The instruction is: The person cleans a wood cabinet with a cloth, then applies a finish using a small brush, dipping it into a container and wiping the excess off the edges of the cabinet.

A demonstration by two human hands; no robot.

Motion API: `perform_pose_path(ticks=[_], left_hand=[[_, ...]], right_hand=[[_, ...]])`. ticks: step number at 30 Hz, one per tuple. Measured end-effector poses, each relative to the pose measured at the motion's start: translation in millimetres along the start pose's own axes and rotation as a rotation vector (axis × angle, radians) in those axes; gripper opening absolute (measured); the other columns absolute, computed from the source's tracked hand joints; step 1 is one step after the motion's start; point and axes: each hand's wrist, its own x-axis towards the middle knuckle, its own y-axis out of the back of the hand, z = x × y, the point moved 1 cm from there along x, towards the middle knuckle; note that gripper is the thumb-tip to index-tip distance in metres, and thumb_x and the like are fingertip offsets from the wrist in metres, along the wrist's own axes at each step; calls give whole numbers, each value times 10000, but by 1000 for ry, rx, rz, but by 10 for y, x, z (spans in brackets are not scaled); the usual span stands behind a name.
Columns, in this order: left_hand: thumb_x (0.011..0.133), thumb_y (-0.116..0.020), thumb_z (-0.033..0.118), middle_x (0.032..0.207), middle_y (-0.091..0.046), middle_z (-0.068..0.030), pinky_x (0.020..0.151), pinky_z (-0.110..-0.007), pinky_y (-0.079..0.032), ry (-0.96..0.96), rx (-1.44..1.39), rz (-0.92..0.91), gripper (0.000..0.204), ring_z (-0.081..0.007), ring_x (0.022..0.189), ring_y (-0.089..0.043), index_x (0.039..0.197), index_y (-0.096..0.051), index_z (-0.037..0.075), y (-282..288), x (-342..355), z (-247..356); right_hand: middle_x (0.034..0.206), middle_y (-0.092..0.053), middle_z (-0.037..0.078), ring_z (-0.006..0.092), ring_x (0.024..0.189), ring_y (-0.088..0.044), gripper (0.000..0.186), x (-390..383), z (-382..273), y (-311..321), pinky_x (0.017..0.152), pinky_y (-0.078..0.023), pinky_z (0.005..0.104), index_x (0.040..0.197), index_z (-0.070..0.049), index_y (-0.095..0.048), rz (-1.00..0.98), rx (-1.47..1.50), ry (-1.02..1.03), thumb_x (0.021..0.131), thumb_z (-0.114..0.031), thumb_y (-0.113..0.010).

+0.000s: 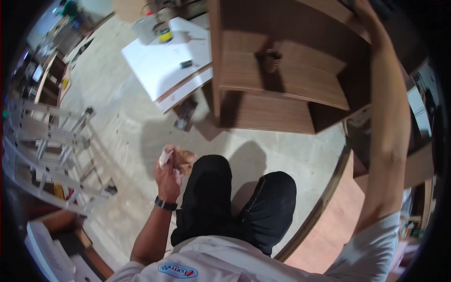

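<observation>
A tall wooden cabinet (282, 80) stands ahead, the right arm reaching up along its side, that hand out of view. Above the knee, the left hand (168, 174) has its fingers wrapped around a crumpled brown rag (181, 159).

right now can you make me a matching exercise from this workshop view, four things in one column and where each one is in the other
Things:
1. left hand
2. yellow tape roll
3. folded ladder
4. right arm

Places:
A. lying on the floor at the left
B. on the white board
C. raised along the wooden cabinet's right side
D. holding a crumpled brown and white rag by the knee

Pairs: 1-D, 2-B, 3-A, 4-C
</observation>
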Motion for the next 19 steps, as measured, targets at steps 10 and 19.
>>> perform_pose_path(ticks=[10,19], left_hand=[[1034,-586,191,975,-644,-17,728,-286,-538,289,-106,204,173,-115,856,-636,1109,-638,44,193,-33,783],[946,-714,323,1023,-706,-72,845,-393,-539,167,838,194,278,-283,829,-654,1136,-665,127,285,-205,1719]], right_hand=[[1516,-467,182,316,1409,-430,681,-66,334,-127,1158,-306,383,1469,-41,-490,113,-3,309,1003,-537,-486],[1413,-547,222,307,1298,-536,613,136,238,-175,1088,-400,384,1484,-21,-436,-22,385,108,1043,-445,-475]])
